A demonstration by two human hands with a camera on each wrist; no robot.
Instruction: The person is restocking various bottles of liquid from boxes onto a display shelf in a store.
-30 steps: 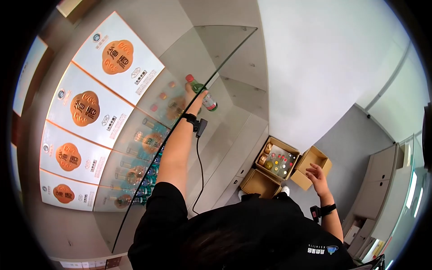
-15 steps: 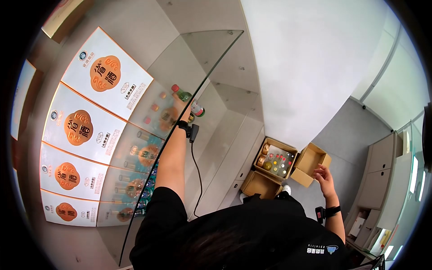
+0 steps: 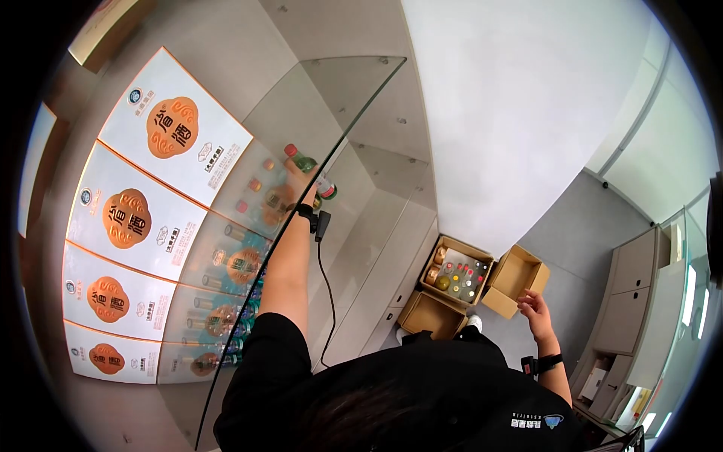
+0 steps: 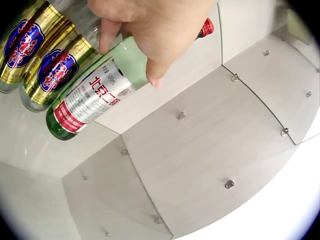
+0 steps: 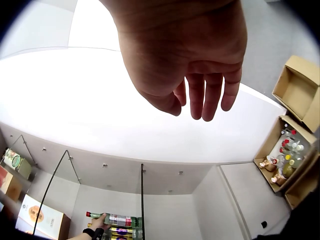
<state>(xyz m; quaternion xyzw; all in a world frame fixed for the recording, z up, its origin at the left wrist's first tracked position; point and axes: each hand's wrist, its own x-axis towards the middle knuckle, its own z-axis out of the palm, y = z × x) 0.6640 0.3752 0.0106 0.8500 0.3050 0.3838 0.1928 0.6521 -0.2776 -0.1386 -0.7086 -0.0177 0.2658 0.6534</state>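
My left hand [image 3: 297, 179] reaches under a glass shelf and grips a green glass liquor bottle [image 3: 327, 188] around its shoulder and neck. In the left wrist view this bottle [image 4: 92, 97] has a white and red label and a red cap. It stands right beside two bottles with gold and blue labels [image 4: 52, 72], overlapping the nearer one. Part of its neck is hidden behind the hand. At my right side, my right hand [image 3: 535, 313] hangs with loosely bent fingers and holds nothing, above an open cardboard box [image 3: 515, 279].
White boxes with orange emblems [image 3: 172, 126] line the glass shelf [image 3: 279, 113], whose front edge crosses above my left forearm. Several bottles show through it below. On the floor are a carton of bottles [image 3: 457, 270] and an empty-looking carton [image 3: 432, 316]. A cable hangs from my left wrist.
The head view has shifted, so the shelf appears further left and lower. My left hand keeps its grip on the green bottle, which sits slightly lower among the bottles. The right hand stays free.
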